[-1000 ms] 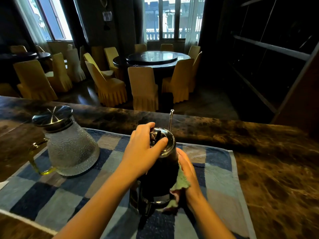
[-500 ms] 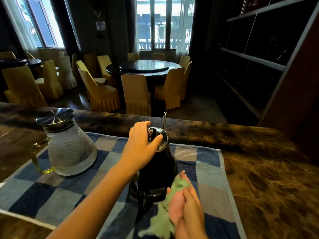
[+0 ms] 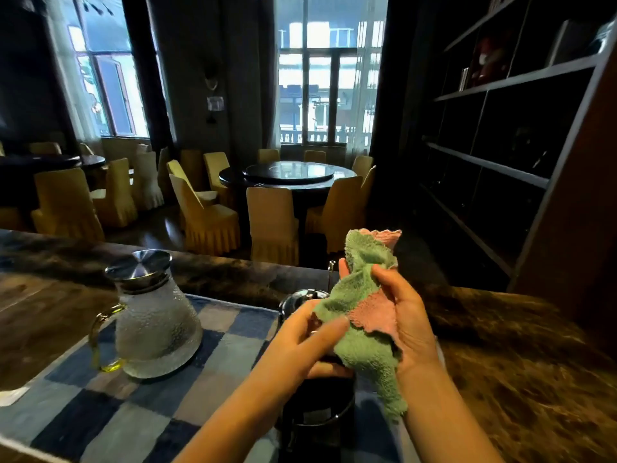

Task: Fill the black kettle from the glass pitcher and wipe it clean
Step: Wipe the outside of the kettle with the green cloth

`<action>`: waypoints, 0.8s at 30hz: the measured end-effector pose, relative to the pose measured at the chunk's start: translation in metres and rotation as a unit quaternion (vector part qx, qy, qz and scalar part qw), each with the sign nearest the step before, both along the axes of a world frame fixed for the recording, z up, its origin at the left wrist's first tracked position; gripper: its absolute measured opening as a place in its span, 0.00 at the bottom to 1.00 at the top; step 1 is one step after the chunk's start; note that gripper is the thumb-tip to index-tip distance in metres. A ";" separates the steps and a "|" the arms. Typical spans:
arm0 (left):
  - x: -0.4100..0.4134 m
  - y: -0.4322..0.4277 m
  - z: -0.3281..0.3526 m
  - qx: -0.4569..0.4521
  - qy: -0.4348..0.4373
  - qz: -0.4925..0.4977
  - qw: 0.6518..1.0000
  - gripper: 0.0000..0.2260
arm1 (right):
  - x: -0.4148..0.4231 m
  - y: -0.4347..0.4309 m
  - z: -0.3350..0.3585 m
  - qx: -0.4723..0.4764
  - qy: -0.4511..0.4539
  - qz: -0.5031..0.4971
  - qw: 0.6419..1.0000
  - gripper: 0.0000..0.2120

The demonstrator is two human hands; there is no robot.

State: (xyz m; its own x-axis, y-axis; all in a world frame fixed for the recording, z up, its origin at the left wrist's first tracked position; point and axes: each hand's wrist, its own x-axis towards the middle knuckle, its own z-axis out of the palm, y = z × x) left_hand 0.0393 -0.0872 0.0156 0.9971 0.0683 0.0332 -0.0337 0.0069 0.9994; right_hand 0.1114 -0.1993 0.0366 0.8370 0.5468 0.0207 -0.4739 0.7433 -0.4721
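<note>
The black kettle (image 3: 317, 409) stands on the checked blue mat (image 3: 140, 416), mostly hidden behind my hands; its shiny lid (image 3: 293, 297) peeks out above my left hand. A green and pink cloth (image 3: 362, 315) is held up over the kettle by both hands. My left hand (image 3: 305, 342) pinches the cloth's lower left part. My right hand (image 3: 405, 319) grips it from the right side. To the left on the mat stands the textured glass pitcher (image 3: 155, 324), upright, with a steel lid and yellow-tinted handle.
The mat lies on a dark marble counter (image 3: 517, 369) that runs left to right. Beyond it are a round dining table (image 3: 288, 173) and yellow-covered chairs (image 3: 272, 225). Dark shelving (image 3: 500, 135) rises at the right.
My left hand left the kettle's lid and took hold of the cloth. My right hand lifted the cloth from the kettle's side up above it. The view tilted up.
</note>
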 end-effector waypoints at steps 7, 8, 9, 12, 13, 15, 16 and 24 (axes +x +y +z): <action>-0.021 0.036 0.004 -0.111 -0.048 0.070 0.990 0.12 | -0.007 0.031 0.005 -0.070 -0.114 0.045 0.990 0.25; -0.020 0.044 0.009 -0.131 -0.066 0.095 0.985 0.12 | -0.006 0.035 0.006 -0.084 -0.124 0.065 0.987 0.25; -0.020 0.054 0.014 -0.155 -0.083 0.109 0.978 0.13 | -0.006 0.038 0.007 -0.101 -0.128 0.083 0.983 0.24; -0.018 0.080 0.036 -0.243 -0.103 0.114 0.958 0.12 | -0.003 0.050 0.006 -0.160 -0.105 0.103 0.976 0.22; -0.016 0.089 0.042 -0.273 -0.098 0.110 0.951 0.13 | -0.003 0.055 0.006 -0.182 -0.109 0.097 0.972 0.21; -0.007 0.103 0.045 -0.324 -0.076 0.096 0.938 0.15 | -0.002 0.067 0.010 -0.213 -0.134 0.059 0.966 0.19; -0.002 0.108 0.043 -0.345 -0.055 0.091 0.933 0.15 | -0.001 0.073 0.012 -0.216 -0.143 0.027 0.965 0.19; 0.019 0.133 0.002 -0.487 0.050 0.010 0.872 0.32 | -0.005 0.109 0.009 -0.335 -0.428 -0.056 0.837 0.21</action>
State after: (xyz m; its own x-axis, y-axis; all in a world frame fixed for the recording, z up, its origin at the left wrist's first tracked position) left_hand 0.0580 0.0460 0.0172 0.9900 0.0339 -0.1370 0.0423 0.8550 0.5169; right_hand 0.1063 -0.0906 0.0455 0.7188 0.5949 0.3598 0.3073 0.1924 -0.9320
